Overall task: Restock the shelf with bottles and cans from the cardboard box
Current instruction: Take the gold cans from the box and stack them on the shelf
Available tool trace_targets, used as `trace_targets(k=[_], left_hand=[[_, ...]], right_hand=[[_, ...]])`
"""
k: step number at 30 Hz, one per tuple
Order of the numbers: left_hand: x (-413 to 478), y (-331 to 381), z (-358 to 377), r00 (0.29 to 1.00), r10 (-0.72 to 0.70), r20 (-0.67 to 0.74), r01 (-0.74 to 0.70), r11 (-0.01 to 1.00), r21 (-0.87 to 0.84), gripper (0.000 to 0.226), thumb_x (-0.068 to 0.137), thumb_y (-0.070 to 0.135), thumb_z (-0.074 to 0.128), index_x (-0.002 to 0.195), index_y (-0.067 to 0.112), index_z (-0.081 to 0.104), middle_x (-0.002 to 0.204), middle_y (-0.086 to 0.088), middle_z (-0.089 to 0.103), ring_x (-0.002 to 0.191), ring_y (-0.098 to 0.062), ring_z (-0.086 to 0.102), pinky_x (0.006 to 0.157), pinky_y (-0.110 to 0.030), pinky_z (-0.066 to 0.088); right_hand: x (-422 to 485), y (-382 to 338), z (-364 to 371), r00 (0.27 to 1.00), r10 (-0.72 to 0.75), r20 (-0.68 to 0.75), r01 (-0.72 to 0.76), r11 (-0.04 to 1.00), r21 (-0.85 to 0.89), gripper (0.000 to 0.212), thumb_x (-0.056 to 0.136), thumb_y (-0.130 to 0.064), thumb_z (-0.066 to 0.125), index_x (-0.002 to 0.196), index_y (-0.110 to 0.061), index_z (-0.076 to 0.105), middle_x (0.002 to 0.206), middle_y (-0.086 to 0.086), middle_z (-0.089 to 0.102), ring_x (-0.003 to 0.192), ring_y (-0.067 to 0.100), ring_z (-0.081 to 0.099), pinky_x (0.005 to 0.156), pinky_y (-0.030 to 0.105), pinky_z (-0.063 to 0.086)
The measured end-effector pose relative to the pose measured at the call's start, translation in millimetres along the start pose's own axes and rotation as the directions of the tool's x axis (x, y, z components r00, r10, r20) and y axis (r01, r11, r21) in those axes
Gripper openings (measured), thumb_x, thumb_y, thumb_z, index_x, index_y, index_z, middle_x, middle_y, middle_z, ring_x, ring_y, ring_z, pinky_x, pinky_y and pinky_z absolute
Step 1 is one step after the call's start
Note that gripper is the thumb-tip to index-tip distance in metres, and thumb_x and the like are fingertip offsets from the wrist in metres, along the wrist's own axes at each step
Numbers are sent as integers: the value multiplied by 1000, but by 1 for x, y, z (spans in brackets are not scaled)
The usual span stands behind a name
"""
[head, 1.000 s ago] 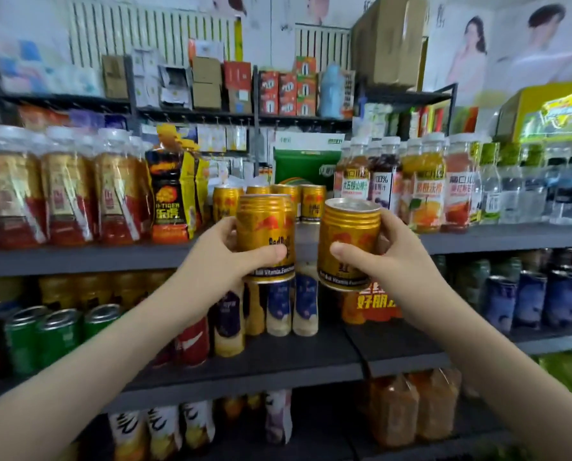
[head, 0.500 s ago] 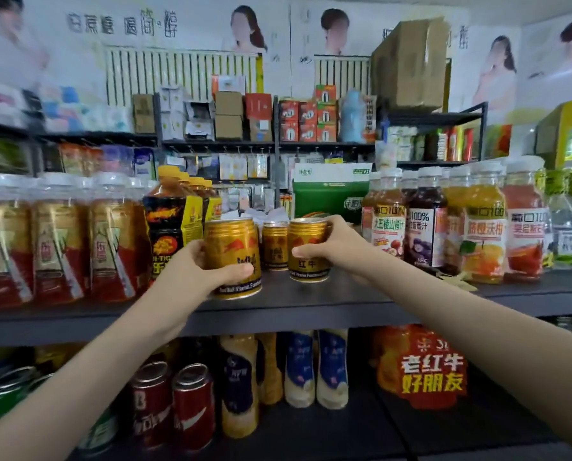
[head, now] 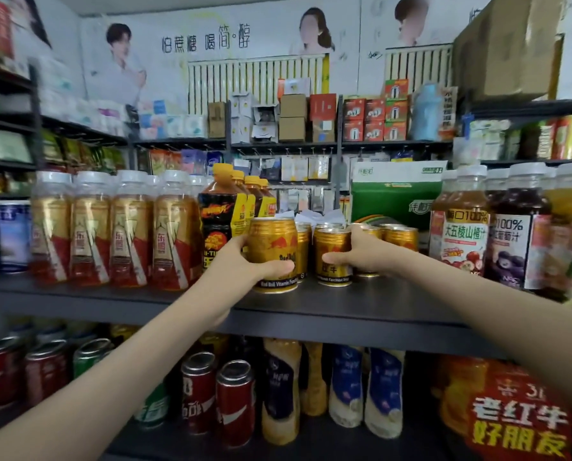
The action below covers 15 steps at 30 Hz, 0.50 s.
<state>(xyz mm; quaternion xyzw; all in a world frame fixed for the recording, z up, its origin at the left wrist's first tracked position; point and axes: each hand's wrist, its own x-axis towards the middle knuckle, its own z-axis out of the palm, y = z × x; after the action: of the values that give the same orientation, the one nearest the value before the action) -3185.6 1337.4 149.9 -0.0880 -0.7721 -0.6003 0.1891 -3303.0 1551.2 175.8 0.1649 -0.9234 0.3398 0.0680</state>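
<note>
A person is standing at a shop shelf [head: 344,304] and reaching forward with both bare arms. At the far left of this shelf, gold-and-red bottles [head: 131,234] are standing in a row, with black-and-yellow bottles [head: 221,221] next to them.

Just beside those, the left hand [head: 241,261] is gripping the left gold can [head: 273,247], thumb curled across the front and fingers wrapped behind. A second ago this can was being held in the air in front of the shelf edge. Now its base is meeting the shelf board, near the front.

Close to its right, the right gold can [head: 332,252] is sitting a little deeper in. The right hand [head: 367,252] is holding it the same way, thumb across the label and fingers round the back. This can has also come up from in front of the shelf edge and now appears to be resting on the board, in front of the gold cans already shelved [head: 401,237]. Juice bottles [head: 460,227] are standing further right.

Both cans seem to be reaching their places, so this pair is nearly stocked. Neither hand is letting go yet. The cardboard box being emptied is not identifiable in this view.
</note>
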Motion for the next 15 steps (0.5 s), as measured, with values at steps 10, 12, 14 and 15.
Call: trace_targets(k=[10, 12, 14, 15], left_hand=[[43, 13, 62, 979, 122, 163, -129, 991, 34, 76, 58, 35, 88, 125, 22, 54, 114, 6, 66, 105, -11, 63, 97, -35, 49], [48, 18, 78, 965, 166, 205, -178, 983, 43, 73, 60, 36, 87, 124, 22, 54, 113, 7, 66, 105, -11, 63, 95, -32, 50], [52, 23, 89, 933, 241, 269, -289, 945, 155, 78, 63, 45, 84, 130, 24, 48, 121, 8, 61, 110, -10, 59, 95, -29, 47], [54, 25, 91, 906, 284, 314, -374, 884, 279, 84, 65, 49, 81, 135, 24, 41, 130, 6, 54, 119, -12, 52, 98, -28, 44]], right_hand=[[-63, -18, -19, 958, -279, -69, 281, 857, 432, 61, 77, -41, 67, 131, -20, 47, 117, -5, 63, 108, 9, 61, 94, 26, 50], [-67, -11, -26, 962, -262, -78, 265, 817, 512, 57, 74, -31, 71, 126, -16, 53, 115, 0, 67, 107, 15, 64, 93, 31, 52], [-71, -1, -35, 969, -230, -85, 235, 778, 583, 52, 77, -23, 71, 125, -11, 56, 116, 6, 69, 106, 20, 66, 90, 35, 55], [-72, 6, -40, 974, -213, -82, 218, 764, 607, 46, 81, -18, 69, 124, -10, 57, 115, 7, 69, 105, 21, 67, 88, 35, 56]])
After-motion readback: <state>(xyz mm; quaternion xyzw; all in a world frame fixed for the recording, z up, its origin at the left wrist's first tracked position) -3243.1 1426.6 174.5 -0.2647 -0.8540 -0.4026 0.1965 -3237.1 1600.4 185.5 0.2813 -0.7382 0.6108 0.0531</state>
